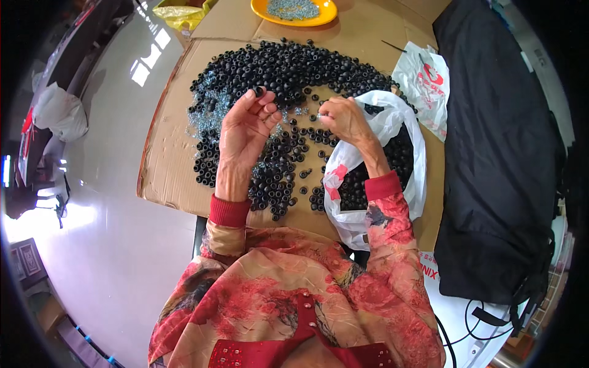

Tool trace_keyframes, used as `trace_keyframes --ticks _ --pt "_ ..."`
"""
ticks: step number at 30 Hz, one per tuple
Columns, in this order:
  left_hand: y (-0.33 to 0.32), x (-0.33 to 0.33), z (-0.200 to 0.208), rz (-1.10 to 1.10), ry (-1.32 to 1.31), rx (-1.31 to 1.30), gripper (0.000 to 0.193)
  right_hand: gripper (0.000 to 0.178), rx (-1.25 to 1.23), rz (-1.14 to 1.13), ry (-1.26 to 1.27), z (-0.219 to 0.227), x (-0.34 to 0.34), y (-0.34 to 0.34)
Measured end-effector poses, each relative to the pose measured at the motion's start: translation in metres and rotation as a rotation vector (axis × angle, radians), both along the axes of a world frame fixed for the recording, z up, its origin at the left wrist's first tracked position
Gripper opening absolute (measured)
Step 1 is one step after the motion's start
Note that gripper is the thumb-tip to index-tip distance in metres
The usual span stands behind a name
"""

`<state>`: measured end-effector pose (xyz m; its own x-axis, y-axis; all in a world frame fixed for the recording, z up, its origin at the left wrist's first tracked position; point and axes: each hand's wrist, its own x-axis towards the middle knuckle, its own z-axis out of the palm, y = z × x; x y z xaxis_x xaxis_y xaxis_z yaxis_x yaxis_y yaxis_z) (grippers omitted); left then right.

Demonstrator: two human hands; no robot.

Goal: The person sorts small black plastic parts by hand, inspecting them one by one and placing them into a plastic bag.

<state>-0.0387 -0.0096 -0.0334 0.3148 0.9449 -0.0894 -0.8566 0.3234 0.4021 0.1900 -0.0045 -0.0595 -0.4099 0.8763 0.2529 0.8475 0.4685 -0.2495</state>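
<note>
Floral-patterned shirt (pixel 264 270) in the foreground, a person's left hand (pixel 245 129) pinches a black bead (pixel 259 92) between thumb and forefinger; the right hand (pixel 348 122) has its fingertips drawn together, any contents unclear. Beneath lie loose black beads (pixel 319 61) and pale-blue beads (pixel 211 104) on cardboard (pixel 175 147), beside a white plastic bag (pixel 419 159) of black beads; an orange plate (pixel 322 21) stands beyond.

Large beads (pixel 288 64) black; tiny beads (pixel 211 105) pale blue; plate (pixel 307 23) orange; open bag (pixel 419 165) white, red-marked; cardboard (pixel 175 156) tan; sleeves (pixel 396 245) red-and-tan floral, cuffs (pixel 383 186) red.
</note>
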Motion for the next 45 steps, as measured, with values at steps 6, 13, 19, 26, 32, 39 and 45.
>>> trace_keyframes --ticks 6,13,19,26,32,39,45 --pt "0.007 -0.015 -0.004 0.024 -0.022 -0.009 0.02 0.012 0.051 -0.049 0.197 0.007 0.005 0.005" --pt "0.007 -0.023 -0.008 0.061 -0.015 -0.002 0.02 0.009 -0.082 -0.074 0.127 -0.006 0.004 0.005" --pt "0.006 -0.015 -0.01 0.028 0.021 -0.017 0.02 0.005 -0.073 -0.051 -0.16 -0.015 0.004 -0.007" --pt "0.006 -0.01 -0.008 0.05 0.071 -0.016 0.02 0.008 -0.076 -0.058 -0.04 -0.012 0.01 -0.011" --pt "0.008 -0.019 -0.009 0.055 0.059 -0.005 0.02 0.012 0.053 0.045 0.14 -0.008 -0.009 -0.006" --pt "0.01 -0.029 -0.013 0.091 0.075 -0.04 0.02 0.013 0.01 0.081 -0.018 -0.022 -0.028 0.015" --pt "0.017 -0.04 -0.018 0.114 0.092 -0.034 0.02 0.005 0.086 0.072 0.143 -0.018 -0.029 0.026"
